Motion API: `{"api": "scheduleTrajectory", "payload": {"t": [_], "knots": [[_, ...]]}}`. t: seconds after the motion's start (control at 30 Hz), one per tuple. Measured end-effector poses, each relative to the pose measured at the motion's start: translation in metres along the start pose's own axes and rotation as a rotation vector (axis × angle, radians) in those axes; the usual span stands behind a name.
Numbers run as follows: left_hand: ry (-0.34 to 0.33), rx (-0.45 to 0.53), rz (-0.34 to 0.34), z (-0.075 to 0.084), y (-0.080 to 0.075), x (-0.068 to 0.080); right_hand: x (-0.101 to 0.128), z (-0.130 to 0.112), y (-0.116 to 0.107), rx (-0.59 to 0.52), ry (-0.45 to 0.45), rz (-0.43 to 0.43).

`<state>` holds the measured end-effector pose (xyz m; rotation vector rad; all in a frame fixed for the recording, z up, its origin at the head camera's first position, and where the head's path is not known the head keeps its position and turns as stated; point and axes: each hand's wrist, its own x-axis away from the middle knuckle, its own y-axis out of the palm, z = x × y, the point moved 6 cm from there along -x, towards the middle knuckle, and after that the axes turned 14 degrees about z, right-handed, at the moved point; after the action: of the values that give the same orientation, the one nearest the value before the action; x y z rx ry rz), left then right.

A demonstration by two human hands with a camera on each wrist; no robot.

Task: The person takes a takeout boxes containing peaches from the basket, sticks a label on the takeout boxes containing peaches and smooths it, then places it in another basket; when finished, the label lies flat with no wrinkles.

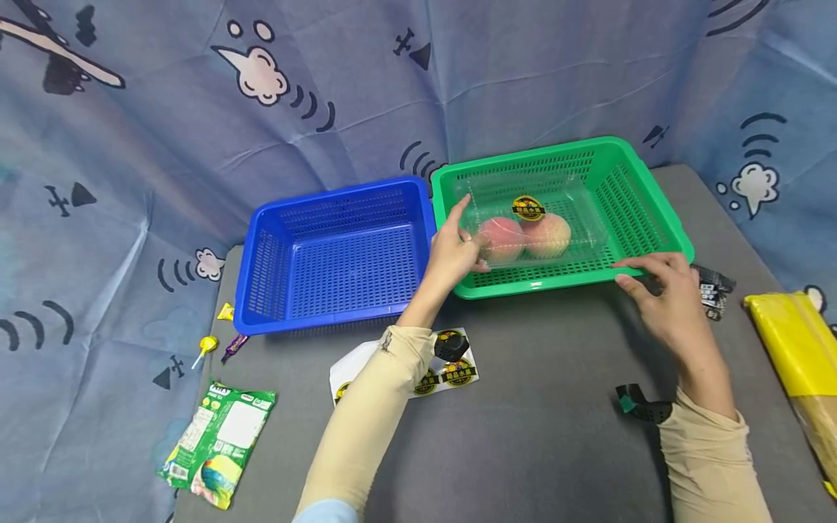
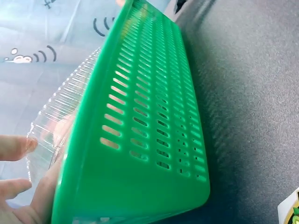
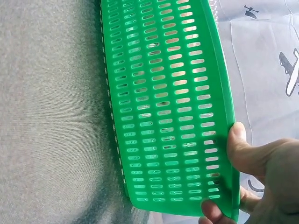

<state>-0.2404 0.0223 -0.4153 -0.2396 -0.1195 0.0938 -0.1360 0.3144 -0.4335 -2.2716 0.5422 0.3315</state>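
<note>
Two peaches [image 1: 548,235] lie in a clear plastic fruit box [image 1: 575,211] with a round black-and-yellow sticker [image 1: 528,208] on its lid. The box sits inside the green basket [image 1: 644,211]. My left hand [image 1: 453,250] holds the box by its left end, over the basket's rim. In the left wrist view its fingertips [image 2: 29,144] touch the box's corner. At the basket's near right corner, my right hand [image 1: 670,309] grips the rim, thumb outside; the right wrist view shows the thumb [image 3: 240,140] against the edge.
A blue basket [image 1: 353,272] stands left of the green one. In front lies a sticker sheet [image 1: 461,370], partly under my left forearm. A green snack bag [image 1: 225,443], a lollipop [image 1: 208,344] and small candies lie left; a black packet [image 1: 716,280] and yellow package [image 1: 798,349] lie right.
</note>
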Motion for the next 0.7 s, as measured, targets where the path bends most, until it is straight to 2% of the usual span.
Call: {"api": "scheduleTrajectory", "payload": {"t": [0.13,0.27,0.5,0.63,0.7], "knots": [[0.002,-0.051,0.009,0.000,0.005,-0.001,0.000,-0.001,-0.001,-0.011,-0.004,0.008],[0.014,-0.112,-0.017,0.000,0.010,0.000,0.000,-0.003,-0.001,-0.019,-0.005,0.013],[0.062,-0.318,-0.058,0.001,0.016,0.003,0.000,0.000,0.001,-0.009,0.016,-0.003],[0.108,-0.450,-0.064,0.001,0.018,0.004,0.000,0.000,0.001,-0.005,0.018,-0.003],[0.137,-0.481,-0.066,0.002,0.018,0.005,0.000,0.000,0.001,-0.001,0.023,-0.004]]}}
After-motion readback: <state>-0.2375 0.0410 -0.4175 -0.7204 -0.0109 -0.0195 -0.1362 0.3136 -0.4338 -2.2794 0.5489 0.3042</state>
